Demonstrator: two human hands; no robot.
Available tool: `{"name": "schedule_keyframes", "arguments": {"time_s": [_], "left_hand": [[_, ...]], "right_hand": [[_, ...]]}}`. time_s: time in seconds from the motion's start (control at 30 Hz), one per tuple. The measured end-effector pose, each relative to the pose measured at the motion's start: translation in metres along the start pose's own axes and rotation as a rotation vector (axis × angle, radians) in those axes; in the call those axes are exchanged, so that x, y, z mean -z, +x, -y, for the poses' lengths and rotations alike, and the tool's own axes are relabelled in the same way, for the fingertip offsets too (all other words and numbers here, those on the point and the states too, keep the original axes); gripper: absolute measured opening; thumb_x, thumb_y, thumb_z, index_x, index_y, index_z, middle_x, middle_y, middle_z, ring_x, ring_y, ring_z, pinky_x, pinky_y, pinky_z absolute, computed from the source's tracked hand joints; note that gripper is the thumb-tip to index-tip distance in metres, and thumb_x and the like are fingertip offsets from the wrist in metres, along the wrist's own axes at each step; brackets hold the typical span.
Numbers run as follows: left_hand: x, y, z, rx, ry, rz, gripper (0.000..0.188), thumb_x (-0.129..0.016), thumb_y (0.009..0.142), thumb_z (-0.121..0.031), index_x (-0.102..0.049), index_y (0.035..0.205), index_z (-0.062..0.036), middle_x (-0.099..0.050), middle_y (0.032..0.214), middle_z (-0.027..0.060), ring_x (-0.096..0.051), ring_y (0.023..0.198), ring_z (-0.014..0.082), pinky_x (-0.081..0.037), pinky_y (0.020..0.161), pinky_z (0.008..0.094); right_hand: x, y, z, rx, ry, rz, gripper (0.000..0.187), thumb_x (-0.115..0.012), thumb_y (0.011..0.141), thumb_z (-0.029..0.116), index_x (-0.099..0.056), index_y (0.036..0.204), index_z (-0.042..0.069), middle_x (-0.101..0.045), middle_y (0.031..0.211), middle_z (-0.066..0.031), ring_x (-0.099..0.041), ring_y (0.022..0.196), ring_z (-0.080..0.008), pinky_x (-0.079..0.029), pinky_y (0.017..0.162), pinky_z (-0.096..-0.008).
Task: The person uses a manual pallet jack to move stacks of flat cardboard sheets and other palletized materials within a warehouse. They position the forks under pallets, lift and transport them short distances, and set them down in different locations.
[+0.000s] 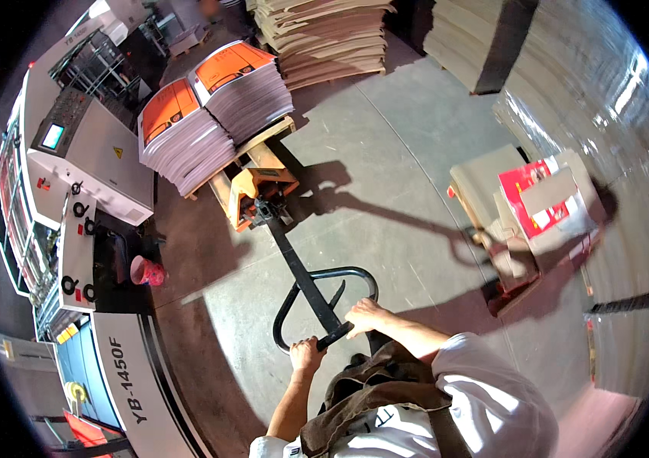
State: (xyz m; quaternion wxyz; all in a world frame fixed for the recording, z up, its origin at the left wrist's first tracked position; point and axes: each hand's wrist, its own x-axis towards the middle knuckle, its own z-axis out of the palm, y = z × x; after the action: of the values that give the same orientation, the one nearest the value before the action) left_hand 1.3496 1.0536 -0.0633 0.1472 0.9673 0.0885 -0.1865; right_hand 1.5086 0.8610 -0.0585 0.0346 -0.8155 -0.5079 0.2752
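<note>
Both of my hands are closed round the black loop handle (282,319) of an orange pallet jack (244,191). My left hand (307,356) grips the near left part of the loop, and my right hand (366,317) holds it farther right. From the loop, a dark shaft runs away from me to the jack's body. The jack stands at the near end of a wooden pallet (282,131); its forks are hidden. Two side-by-side stacks of printed sheets, a left stack (187,145) and a right stack (252,95), rest on this pallet with orange prints on top.
A light grey machine (103,164) with a control panel lines the left, beside a red bucket (147,272). Brown cardboard stacks (328,42) stand at the back. On the right, a low pallet (511,294) carries cardboard and red printed sheets, near tall wrapped stacks (592,69).
</note>
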Motion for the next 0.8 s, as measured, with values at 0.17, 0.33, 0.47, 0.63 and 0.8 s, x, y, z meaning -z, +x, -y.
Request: {"name": "schedule_keyframes", "arguments": {"time_s": [0.17, 0.33, 0.47, 0.63, 0.8], "left_hand": [[-0.027, -0.051, -0.018, -0.012, 0.037, -0.059, 0.035, -0.076, 0.072, -0.040, -0.062, 0.083, -0.0099, -0.067, 0.081, 0.0088, -0.066, 0.081, 0.0286, -0.047, 0.077, 0.0426], [-0.050, -0.094, -0.039, -0.034, -0.036, -0.080, 0.034, -0.077, 0.070, -0.038, -0.064, 0.080, -0.0091, -0.067, 0.080, 0.0102, -0.065, 0.079, 0.0296, -0.048, 0.074, 0.0434], [-0.057, -0.128, -0.042, -0.040, -0.026, -0.092, 0.032, -0.079, 0.069, -0.035, -0.063, 0.078, -0.0086, -0.067, 0.076, 0.0123, -0.065, 0.073, 0.0307, -0.048, 0.071, 0.0432], [-0.090, -0.157, -0.056, -0.032, 0.001, -0.125, 0.033, -0.078, 0.069, -0.036, -0.063, 0.080, -0.0095, -0.067, 0.077, 0.0090, -0.065, 0.076, 0.0294, -0.046, 0.074, 0.0431], [-0.099, -0.186, -0.079, 0.000, -0.015, -0.122, 0.032, -0.077, 0.069, -0.038, -0.064, 0.080, -0.0103, -0.067, 0.075, 0.0093, -0.066, 0.076, 0.0292, -0.047, 0.075, 0.0429]], "right_hand": [[-0.024, -0.045, 0.029, -0.031, 0.000, 0.008, 0.056, -0.074, 0.064, 0.058, -0.071, 0.081, 0.005, -0.068, 0.073, -0.0161, -0.068, 0.075, -0.0335, -0.053, 0.067, -0.0435], [-0.052, -0.099, 0.057, -0.054, 0.011, -0.076, 0.055, -0.073, 0.064, 0.057, -0.070, 0.080, 0.004, -0.067, 0.072, -0.0156, -0.067, 0.074, -0.0343, -0.051, 0.069, -0.0448], [-0.067, -0.117, 0.085, -0.112, 0.045, 0.028, 0.059, -0.075, 0.063, 0.059, -0.072, 0.082, 0.004, -0.069, 0.078, -0.0147, -0.068, 0.079, -0.0312, -0.051, 0.072, -0.0448], [-0.089, -0.154, 0.093, -0.079, 0.059, -0.031, 0.059, -0.074, 0.065, 0.059, -0.071, 0.089, 0.005, -0.069, 0.082, -0.0156, -0.067, 0.084, -0.0335, -0.051, 0.076, -0.0453], [-0.102, -0.182, 0.097, -0.107, 0.114, 0.019, 0.059, -0.074, 0.065, 0.059, -0.071, 0.088, 0.005, -0.069, 0.090, -0.0178, -0.066, 0.091, -0.0336, -0.052, 0.080, -0.0448]]}}
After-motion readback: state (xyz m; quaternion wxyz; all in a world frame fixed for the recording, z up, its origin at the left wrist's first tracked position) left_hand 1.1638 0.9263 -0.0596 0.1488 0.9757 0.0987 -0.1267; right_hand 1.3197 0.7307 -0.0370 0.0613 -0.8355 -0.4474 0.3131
